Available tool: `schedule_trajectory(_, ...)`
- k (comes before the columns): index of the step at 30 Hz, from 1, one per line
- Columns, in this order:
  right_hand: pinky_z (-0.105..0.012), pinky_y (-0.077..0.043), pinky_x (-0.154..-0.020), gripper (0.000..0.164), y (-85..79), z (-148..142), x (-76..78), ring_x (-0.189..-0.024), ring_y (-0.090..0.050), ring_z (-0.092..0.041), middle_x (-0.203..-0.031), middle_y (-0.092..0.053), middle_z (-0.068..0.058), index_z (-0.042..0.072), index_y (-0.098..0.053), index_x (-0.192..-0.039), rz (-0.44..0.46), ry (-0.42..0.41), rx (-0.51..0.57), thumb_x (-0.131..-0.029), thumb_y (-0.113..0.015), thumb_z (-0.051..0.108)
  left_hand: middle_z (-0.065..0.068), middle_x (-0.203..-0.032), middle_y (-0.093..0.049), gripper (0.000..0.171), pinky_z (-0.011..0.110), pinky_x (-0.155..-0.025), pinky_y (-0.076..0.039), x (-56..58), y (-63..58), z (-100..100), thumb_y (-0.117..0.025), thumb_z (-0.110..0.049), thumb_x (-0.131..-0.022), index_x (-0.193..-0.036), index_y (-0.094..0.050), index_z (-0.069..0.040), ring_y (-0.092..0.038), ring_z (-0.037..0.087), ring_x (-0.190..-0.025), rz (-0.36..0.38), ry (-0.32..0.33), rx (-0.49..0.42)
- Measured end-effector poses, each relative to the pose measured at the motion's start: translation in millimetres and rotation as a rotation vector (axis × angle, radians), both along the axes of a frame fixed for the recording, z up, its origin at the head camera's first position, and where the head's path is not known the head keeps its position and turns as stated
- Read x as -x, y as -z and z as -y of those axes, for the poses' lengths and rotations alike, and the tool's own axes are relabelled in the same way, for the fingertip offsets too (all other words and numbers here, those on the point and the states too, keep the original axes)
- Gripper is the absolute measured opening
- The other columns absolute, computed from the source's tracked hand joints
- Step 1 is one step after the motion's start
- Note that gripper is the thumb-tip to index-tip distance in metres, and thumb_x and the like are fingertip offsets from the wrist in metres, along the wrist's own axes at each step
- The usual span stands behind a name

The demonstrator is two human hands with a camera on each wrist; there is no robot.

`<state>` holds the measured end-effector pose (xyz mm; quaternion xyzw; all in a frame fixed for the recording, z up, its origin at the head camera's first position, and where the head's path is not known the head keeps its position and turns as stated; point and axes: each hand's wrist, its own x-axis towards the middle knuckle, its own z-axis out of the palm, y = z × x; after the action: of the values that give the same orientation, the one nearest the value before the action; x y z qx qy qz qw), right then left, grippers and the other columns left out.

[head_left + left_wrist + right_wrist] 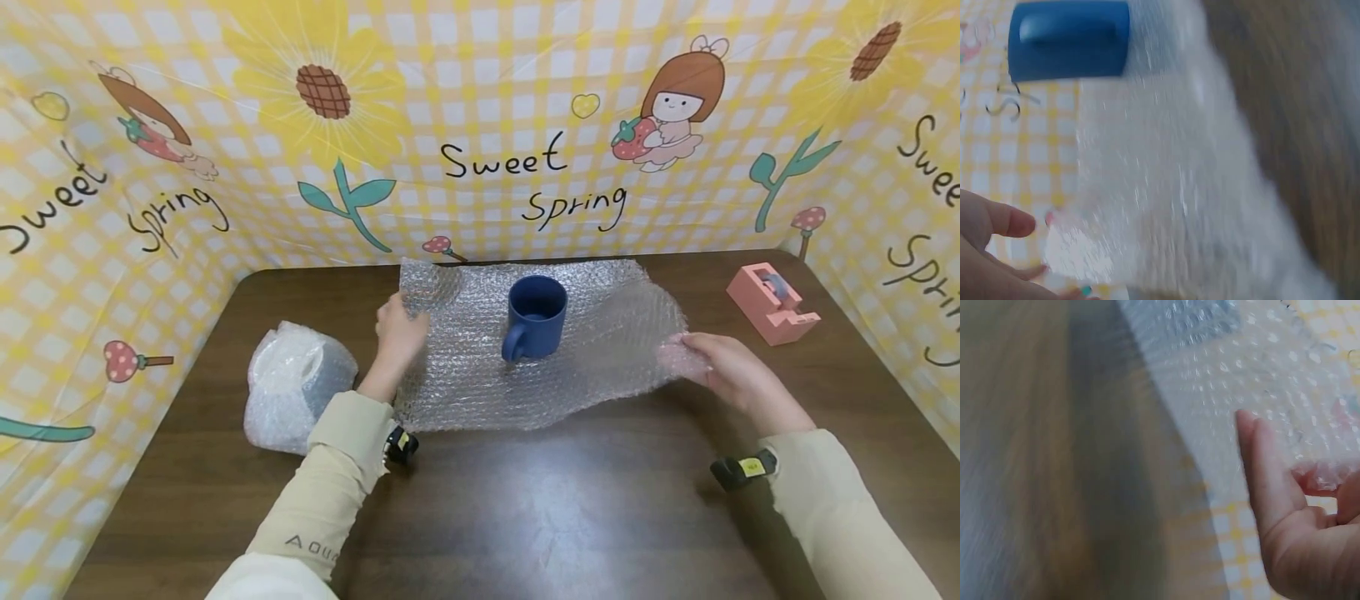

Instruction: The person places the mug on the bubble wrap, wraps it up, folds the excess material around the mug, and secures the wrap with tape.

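A blue mug (537, 321) stands upright on a sheet of bubble wrap (480, 367), its handle towards the front left. At the sheet's right edge my right hand (723, 367) pinches the wrap and lifts that side off the table; the right wrist view shows a gathered bit of bubble wrap (1322, 477) between thumb and fingers. My left hand (400, 333) is at the left edge of the sheet. In the left wrist view, its thumb (1013, 222) is apart from the fingers, close to a corner of the wrap.
A bundle wrapped in bubble wrap (288, 387) sits on the brown table (525, 508) left of my left forearm. At the back right stands a pink tape dispenser (772, 304). A yellow checked cloth (480, 100) rises behind the table and on both sides.
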<state>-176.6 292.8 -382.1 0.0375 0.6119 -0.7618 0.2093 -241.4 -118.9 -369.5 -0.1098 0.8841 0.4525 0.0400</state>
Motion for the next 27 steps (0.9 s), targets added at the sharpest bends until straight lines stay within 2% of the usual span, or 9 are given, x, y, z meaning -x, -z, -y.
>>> schedule_trajectory(2,-0.018,-0.055,-0.073,0.035,-7.2,6.8,3.5,-0.080,-0.068,-0.005,-0.085,-0.072,0.005,0.016,-0.069,-0.089,-0.032,0.000,0.112,-0.103,-0.037,0.011,0.028,-0.153,-0.015,0.063,0.054,-0.115,-0.022,2.3,0.8,8.8,-0.040,-0.017,-0.096,-0.151,-0.012,-0.003,-0.016,0.045,-0.141,0.083,-0.038,-0.013)
schedule_trajectory(4,-0.020,-0.056,-0.076,0.034,-14.2,15.9,7.7,-0.083,-0.070,-0.007,-0.087,-0.073,0.002,0.011,-0.069,-0.091,-0.072,-0.001,0.210,-0.102,-0.037,0.009,0.030,-0.152,-0.018,0.067,0.051,-0.112,-0.029,4.1,2.5,16.1,-0.037,-0.020,-0.098,-0.152,-0.001,-0.003,-0.031,0.041,-0.135,0.157,-0.042,-0.038)
schedule_trajectory(8,-0.023,-0.056,-0.079,0.027,-28.7,39.9,16.6,-0.085,-0.071,-0.010,-0.089,-0.072,0.000,0.009,-0.066,-0.091,-0.124,0.024,0.276,-0.101,-0.041,0.007,0.030,-0.134,-0.042,0.069,0.041,-0.090,-0.043,6.6,7.3,24.8,-0.036,-0.023,-0.101,-0.151,0.006,0.000,-0.052,0.030,-0.099,0.212,-0.034,-0.119)
schedule_trajectory(12,-0.022,-0.055,-0.083,0.021,-36.8,66.5,26.7,-0.087,-0.070,-0.009,-0.088,-0.071,0.003,0.010,-0.060,-0.090,-0.162,0.054,0.239,-0.101,-0.042,0.009,0.029,-0.147,-0.030,0.067,0.043,-0.102,-0.040,8.8,10.4,28.1,-0.037,-0.020,-0.101,-0.151,0.002,0.001,-0.045,0.034,-0.125,0.212,-0.043,-0.176)
schedule_trajectory(14,-0.020,-0.053,-0.087,0.018,-37.0,78.8,31.9,-0.090,-0.069,-0.007,-0.090,-0.070,0.006,0.010,-0.054,-0.091,-0.206,0.055,0.179,-0.102,-0.039,0.009,0.027,-0.155,-0.018,0.066,0.045,-0.112,-0.033,10.4,11.4,28.9,-0.037,-0.020,-0.100,-0.151,0.000,0.000,-0.029,0.036,-0.141,0.205,-0.045,-0.200)
schedule_trajectory(17,-0.026,-0.046,-0.102,0.013,-33.5,96.7,39.0,-0.102,-0.065,-0.004,-0.099,-0.068,0.009,0.012,-0.046,-0.095,-0.270,0.058,0.050,-0.103,-0.035,0.011,0.026,-0.153,-0.026,0.064,0.046,-0.112,-0.035,14.1,12.1,30.5,-0.038,-0.023,-0.100,-0.151,-0.008,0.000,-0.034,0.037,-0.139,0.176,-0.028,-0.213)
schedule_trajectory(21,-0.039,-0.028,-0.117,0.009,-26.9,119.4,45.3,-0.132,-0.049,-0.022,-0.130,-0.058,-0.015,0.008,-0.039,-0.104,-0.334,0.062,-0.126,-0.104,-0.030,0.011,0.024,-0.149,-0.035,0.058,0.046,-0.107,-0.040,17.9,8.0,32.5,-0.040,-0.034,-0.100,-0.147,-0.029,-0.002,-0.041,0.037,-0.134,0.107,0.015,-0.138)
schedule_trajectory(24,-0.044,-0.025,-0.118,0.020,-23.7,132.7,47.2,-0.141,-0.033,-0.032,-0.144,-0.043,-0.024,0.000,-0.037,-0.117,-0.399,0.043,-0.309,-0.105,-0.029,0.014,0.020,-0.147,-0.040,0.050,0.046,-0.107,-0.040,18.9,1.6,32.7,-0.042,-0.033,-0.101,-0.141,-0.042,-0.004,-0.042,0.035,-0.133,0.065,0.029,-0.106)
schedule_trajectory(27,-0.047,-0.028,-0.115,0.034,-21.9,141.5,47.4,-0.140,-0.035,-0.031,-0.144,-0.047,-0.018,-0.002,-0.038,-0.128,-0.450,0.018,-0.505,-0.106,-0.031,0.022,0.019,-0.145,-0.044,0.044,0.046,-0.110,-0.037,19.3,-5.4,32.3,-0.043,-0.028,-0.101,-0.138,-0.048,-0.003,-0.042,0.033,-0.133,0.056,0.046,-0.102)
